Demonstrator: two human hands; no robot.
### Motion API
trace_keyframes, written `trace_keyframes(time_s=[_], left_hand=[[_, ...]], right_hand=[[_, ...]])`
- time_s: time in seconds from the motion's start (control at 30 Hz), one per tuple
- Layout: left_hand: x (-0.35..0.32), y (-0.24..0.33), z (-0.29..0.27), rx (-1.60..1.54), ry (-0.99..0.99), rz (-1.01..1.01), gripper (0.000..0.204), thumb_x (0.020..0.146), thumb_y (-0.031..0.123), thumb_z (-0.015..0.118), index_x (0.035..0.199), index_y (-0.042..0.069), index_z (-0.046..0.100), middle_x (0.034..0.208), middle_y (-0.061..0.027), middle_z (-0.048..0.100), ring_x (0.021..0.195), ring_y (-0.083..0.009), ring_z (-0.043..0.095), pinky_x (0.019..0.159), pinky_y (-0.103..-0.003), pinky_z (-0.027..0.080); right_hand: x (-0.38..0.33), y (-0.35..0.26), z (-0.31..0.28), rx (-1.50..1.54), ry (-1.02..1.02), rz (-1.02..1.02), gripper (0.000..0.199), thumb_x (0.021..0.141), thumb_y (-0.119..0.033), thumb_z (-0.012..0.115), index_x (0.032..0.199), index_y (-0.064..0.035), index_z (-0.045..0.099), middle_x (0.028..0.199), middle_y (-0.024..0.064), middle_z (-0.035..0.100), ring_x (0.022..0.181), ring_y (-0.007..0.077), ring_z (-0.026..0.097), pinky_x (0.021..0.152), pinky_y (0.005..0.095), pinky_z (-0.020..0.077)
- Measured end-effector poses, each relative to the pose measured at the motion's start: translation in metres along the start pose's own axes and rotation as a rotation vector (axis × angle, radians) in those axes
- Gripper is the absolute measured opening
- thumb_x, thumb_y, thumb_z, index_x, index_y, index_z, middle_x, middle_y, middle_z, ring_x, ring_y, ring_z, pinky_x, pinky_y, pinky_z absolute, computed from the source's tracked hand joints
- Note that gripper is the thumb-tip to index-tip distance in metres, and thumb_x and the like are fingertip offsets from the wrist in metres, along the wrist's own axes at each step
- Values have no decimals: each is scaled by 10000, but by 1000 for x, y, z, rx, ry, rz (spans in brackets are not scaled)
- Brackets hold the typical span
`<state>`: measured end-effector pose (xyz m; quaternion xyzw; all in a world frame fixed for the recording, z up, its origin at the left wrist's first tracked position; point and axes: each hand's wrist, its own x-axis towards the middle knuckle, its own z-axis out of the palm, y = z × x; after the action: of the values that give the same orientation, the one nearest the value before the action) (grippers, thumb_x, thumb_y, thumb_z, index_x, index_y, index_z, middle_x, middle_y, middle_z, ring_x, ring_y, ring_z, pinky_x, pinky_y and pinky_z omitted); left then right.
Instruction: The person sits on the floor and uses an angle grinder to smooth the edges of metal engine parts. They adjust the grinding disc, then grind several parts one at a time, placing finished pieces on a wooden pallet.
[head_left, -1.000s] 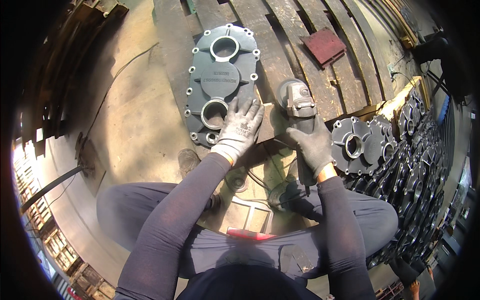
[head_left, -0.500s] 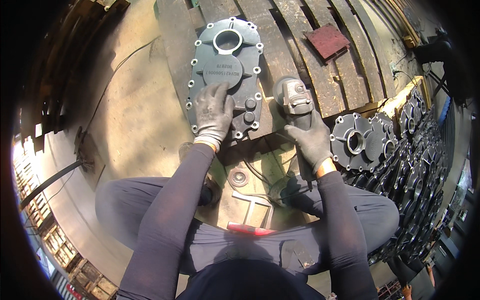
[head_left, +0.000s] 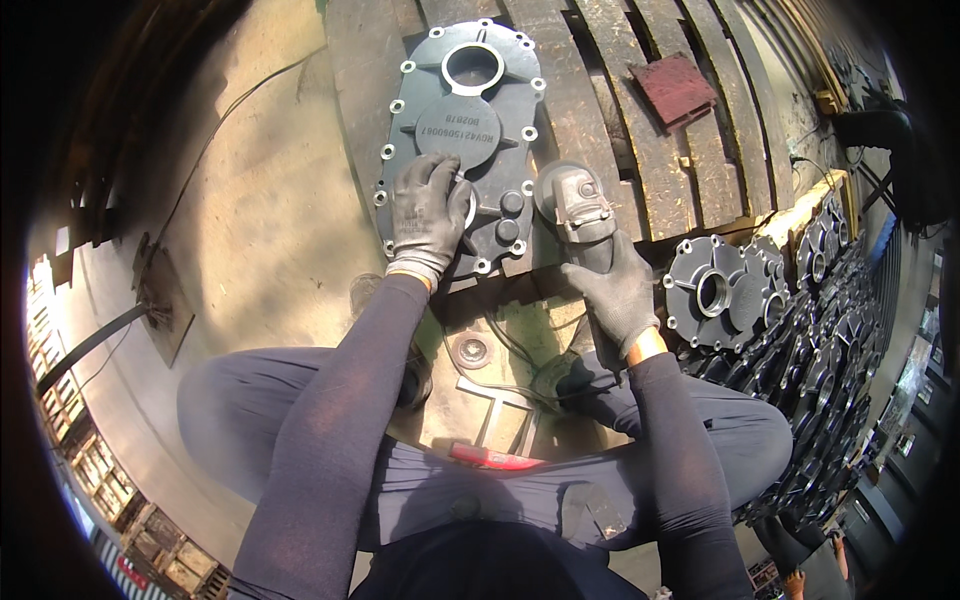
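A dark grey cast-metal cover (head_left: pixel 458 136) lies flat on the wooden pallet, its rim set with several bolt holes and a large round opening at its far end. My gloved left hand (head_left: pixel 428 212) rests on its near left part, fingers bent over the edge of a lower ring that the hand mostly hides. In my gloved right hand (head_left: pixel 618 292) is an angle grinder (head_left: pixel 582 208), gripped round the body with the thumb pointing left. The grinder's disc sits just right of the cover, seemingly apart from it.
A dark red block (head_left: pixel 674 92) lies on the pallet (head_left: pixel 585 140). Several similar castings (head_left: pixel 712 290) are piled at the right. Between my legs are a round disc (head_left: pixel 472 350), a cord and a metal frame (head_left: pixel 495 410) with a red part. A cable (head_left: pixel 225 120) crosses the floor at left.
The grinder has shifted left, closer to the cover. My left hand's fingers are more bent at the ring. The whole view has shifted slightly.
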<state>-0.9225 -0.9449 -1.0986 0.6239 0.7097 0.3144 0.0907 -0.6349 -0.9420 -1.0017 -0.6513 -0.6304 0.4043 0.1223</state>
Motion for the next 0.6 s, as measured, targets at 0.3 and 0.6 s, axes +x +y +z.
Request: trace_keyframes(time_s=[0.3, 0.6], left_hand=[[-1, -7, 2, 0, 3, -4, 377, 934, 237, 795, 1279, 91, 756, 1324, -115, 684, 1289, -365, 600, 1141, -491, 469], [-1, -11, 0, -7, 9, 2, 381, 936, 243, 792, 1284, 94, 756, 1330, -120, 683, 1297, -363, 597, 1148, -494, 463]], right_hand=[[2, -6, 7, 2, -21, -6, 574, 801, -332, 882, 1202, 1, 642, 1139, 271, 752, 1092, 469, 733, 961, 520, 577], [5, -12, 11, -36, -63, -9, 646, 799, -333, 881, 1313, -15, 652, 1254, 257, 737, 1159, 455, 728, 1009, 499, 576]])
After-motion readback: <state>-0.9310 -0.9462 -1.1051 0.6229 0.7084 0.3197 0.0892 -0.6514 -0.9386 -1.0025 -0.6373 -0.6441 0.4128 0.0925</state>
